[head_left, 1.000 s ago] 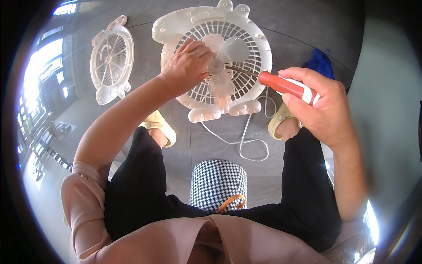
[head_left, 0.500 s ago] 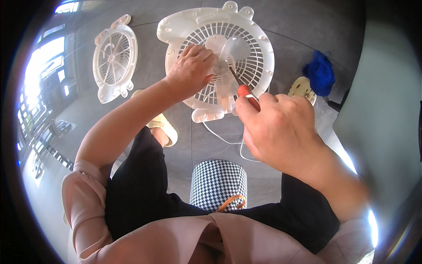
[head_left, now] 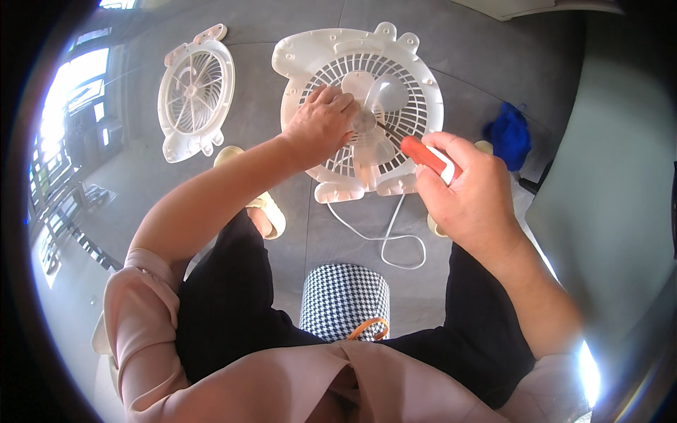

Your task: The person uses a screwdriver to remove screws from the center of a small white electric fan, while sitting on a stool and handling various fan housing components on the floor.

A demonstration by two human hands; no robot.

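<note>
A white fan housing (head_left: 293, 56) lies on the floor in front of me, with pale translucent fan blades (head_left: 372, 151) over its round grille. My left hand (head_left: 326, 120) is closed at the left of the blades, fingers curled by the hub and covering part of the blade assembly. The palm and fingertips are hidden. In my right hand (head_left: 472, 190) is a screwdriver (head_left: 423, 154) with a red and white handle. Its thin dark shaft slants up and left, and the tip reaches the hub (head_left: 364, 121).
A second white fan grille (head_left: 190, 92) lies at the left. A white cord (head_left: 384, 240) loops nearer me. Blue cloth-like material (head_left: 509, 137) lies at the right, beside a large grey-green surface (head_left: 599, 190). A black-and-white houndstooth stool (head_left: 342, 299) stands between my legs.
My right hand has shifted its hold, so more of the screwdriver's handle shows. The view has shifted slightly and the cord's loop shows more. My left hand stays by the hub.
</note>
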